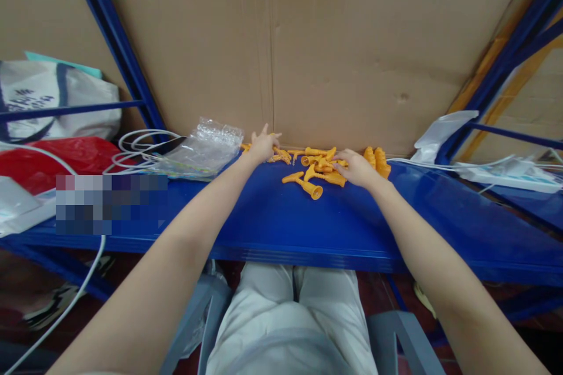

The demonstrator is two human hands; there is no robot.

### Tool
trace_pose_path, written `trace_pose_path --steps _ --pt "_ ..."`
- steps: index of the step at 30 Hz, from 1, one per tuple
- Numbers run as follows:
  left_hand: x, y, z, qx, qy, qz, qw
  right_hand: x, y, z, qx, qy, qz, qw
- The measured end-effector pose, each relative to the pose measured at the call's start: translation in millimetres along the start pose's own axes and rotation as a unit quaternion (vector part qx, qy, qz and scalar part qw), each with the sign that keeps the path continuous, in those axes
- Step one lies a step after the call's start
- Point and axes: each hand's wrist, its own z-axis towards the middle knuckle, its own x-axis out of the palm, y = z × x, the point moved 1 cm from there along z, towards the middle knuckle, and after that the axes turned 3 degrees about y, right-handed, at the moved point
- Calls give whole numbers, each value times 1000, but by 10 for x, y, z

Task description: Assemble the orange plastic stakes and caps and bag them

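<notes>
Yellow plastic T-handled corkscrews (310,187) with flared cup ends lie in a loose pile at the back of the blue shelf. My left hand (263,146) reaches over the pile's left end, its fingers spread above several yellow pieces (280,156) by the cardboard; the palm side is hidden. At the pile's right side, my right hand (355,169) has its fingers bent around part of a yellow corkscrew (336,163). Just beyond that hand, ribbed yellow pieces (376,159) stand close together.
Clear plastic bags (206,149) and coiled white cable (132,152) lie to the left, near a red bag (83,152). A cardboard sheet (329,47) closes off the back. White power strips (510,177) sit at right. Blue posts (116,41) frame the shelf (299,228).
</notes>
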Motion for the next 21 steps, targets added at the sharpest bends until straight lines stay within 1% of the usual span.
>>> trace_pose_path --steps 2,4,7,9,11,13,17,21 --pt "23 63 124 45 26 26 998 58 60 -7 -11 25 0 1000" --pt "66 86 231 97 48 44 993 98 95 -15 -15 47 -2 999" --pt "135 37 327 160 75 77 981 139 110 -24 -10 90 -6 996" --pt "172 -26 340 175 84 102 976 162 102 -27 -7 108 -2 994" --pt "200 -86 325 169 86 112 976 185 84 -27 -7 109 3 994" --pt "222 -129 298 152 81 98 980 206 65 -28 -10 103 3 995" --pt "249 -180 249 100 61 66 991 234 47 -34 -10 109 -1 994" --pt "230 -262 226 56 34 92 994 231 56 -40 -7 119 2 993"
